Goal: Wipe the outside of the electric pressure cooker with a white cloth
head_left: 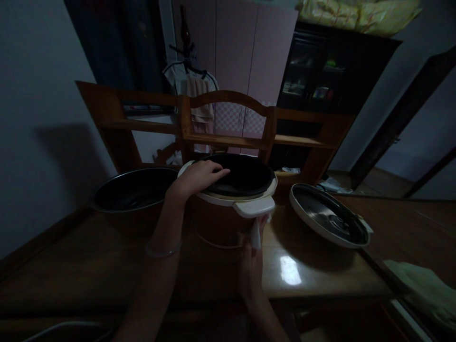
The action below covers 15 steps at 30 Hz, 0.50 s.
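Brown-sided and white-rimmed, a round open-topped cooker [213, 221] stands upright near the middle of the polished wooden table [320, 280], its broad white handle [254, 207] turned toward my view. From my end of the link, I see the left hand [204, 175] laid palm down over the cooker's left edge, fingers partly bent and thumb stretched over the dark opening; I cannot tell whether it grips the rim. One clear bangle [164, 252] circles that forearm. I see the right hand [251, 261] low at the cooker's front, closed on a thin white cloth [255, 235] just below the handle. On the left I make out a wide round black pot [119, 210]; on the right, apart from the cooker, lies an upturned round lid [329, 218] with a white rim and shiny inner face.
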Each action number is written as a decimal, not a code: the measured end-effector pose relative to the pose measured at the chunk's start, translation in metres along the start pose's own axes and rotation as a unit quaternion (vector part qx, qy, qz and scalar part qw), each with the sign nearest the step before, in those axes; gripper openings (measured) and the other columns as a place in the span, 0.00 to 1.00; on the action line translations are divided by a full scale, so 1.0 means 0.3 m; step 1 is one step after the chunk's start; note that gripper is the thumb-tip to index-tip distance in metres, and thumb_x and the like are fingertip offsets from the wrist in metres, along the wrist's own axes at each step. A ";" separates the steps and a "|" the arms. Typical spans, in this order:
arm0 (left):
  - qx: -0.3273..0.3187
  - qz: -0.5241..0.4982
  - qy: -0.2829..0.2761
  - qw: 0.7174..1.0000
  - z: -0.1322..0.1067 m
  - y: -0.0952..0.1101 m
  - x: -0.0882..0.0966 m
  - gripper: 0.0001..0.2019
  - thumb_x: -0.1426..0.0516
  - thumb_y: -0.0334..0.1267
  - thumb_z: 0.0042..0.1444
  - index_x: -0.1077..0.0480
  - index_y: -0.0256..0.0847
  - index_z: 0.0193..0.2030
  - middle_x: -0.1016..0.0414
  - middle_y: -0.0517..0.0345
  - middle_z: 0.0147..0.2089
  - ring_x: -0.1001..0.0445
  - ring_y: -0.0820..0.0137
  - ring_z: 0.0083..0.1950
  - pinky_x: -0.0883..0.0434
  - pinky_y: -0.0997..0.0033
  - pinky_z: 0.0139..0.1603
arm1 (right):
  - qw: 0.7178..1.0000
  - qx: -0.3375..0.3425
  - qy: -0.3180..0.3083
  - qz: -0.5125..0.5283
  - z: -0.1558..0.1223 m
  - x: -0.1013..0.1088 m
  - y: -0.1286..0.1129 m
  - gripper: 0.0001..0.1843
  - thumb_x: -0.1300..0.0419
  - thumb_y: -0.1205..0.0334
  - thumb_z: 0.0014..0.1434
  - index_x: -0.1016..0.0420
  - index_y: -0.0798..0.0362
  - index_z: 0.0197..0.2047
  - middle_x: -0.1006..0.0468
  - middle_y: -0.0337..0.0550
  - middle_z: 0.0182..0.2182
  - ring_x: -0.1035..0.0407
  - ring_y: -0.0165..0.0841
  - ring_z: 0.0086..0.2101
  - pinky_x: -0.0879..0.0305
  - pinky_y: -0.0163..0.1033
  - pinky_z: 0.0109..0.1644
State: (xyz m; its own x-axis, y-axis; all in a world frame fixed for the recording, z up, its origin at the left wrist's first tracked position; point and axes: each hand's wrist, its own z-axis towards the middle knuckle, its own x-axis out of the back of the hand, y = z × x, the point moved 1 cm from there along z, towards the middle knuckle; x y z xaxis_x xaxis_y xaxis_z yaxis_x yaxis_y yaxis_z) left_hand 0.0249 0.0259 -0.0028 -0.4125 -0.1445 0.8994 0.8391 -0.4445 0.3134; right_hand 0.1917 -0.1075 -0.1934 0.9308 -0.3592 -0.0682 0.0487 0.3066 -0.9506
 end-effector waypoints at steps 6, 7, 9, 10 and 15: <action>-0.002 -0.004 0.008 1.000 -0.007 0.009 0.005 0.25 0.51 0.58 0.65 0.19 0.44 0.43 0.17 0.54 0.41 0.22 0.61 0.45 0.34 0.68 0.41 | 0.985 0.086 -0.086 -0.122 -0.159 -0.061 0.049 0.35 0.54 0.58 0.73 0.64 0.44 0.78 0.75 0.38 0.77 0.81 0.46 0.74 0.74 0.69 0.75; 0.000 -0.002 0.008 1.000 -0.007 0.010 0.006 0.25 0.51 0.58 0.65 0.19 0.44 0.43 0.17 0.54 0.41 0.22 0.61 0.44 0.34 0.68 0.40 | 0.985 0.079 -0.097 -0.122 -0.181 -0.072 0.059 0.35 0.55 0.59 0.73 0.67 0.45 0.78 0.78 0.38 0.77 0.81 0.47 0.74 0.74 0.69 0.75; 0.002 0.002 0.007 1.000 -0.006 0.011 0.006 0.25 0.51 0.58 0.65 0.19 0.44 0.44 0.17 0.54 0.40 0.22 0.61 0.44 0.35 0.69 0.40 | 0.986 0.052 -0.111 -0.112 -0.211 -0.086 0.072 0.36 0.56 0.60 0.73 0.70 0.47 0.77 0.79 0.40 0.76 0.80 0.47 0.74 0.73 0.69 0.75; 0.002 0.003 0.005 1.000 -0.005 0.010 0.006 0.25 0.51 0.58 0.65 0.19 0.44 0.44 0.17 0.55 0.40 0.22 0.62 0.44 0.35 0.69 0.40 | 0.987 0.036 -0.117 -0.105 -0.220 -0.091 0.075 0.36 0.56 0.59 0.74 0.70 0.48 0.77 0.78 0.41 0.76 0.79 0.47 0.74 0.72 0.68 0.75; 0.001 0.006 0.003 1.000 -0.003 0.007 0.003 0.25 0.51 0.58 0.66 0.19 0.44 0.44 0.17 0.55 0.38 0.22 0.62 0.43 0.36 0.69 0.38 | 0.988 -0.070 -0.126 -0.047 -0.244 -0.099 0.068 0.38 0.53 0.53 0.73 0.67 0.48 0.78 0.75 0.38 0.76 0.78 0.43 0.74 0.72 0.61 0.77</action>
State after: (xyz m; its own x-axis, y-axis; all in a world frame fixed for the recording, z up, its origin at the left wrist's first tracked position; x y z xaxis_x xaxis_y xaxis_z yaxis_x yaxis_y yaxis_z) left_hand 0.0261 0.0239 -0.0017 -0.4052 -0.1545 0.9011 0.8447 -0.4403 0.3044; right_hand 0.1387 -0.1551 -0.2329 0.9860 -0.1440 0.0835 0.1053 0.1512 -0.9829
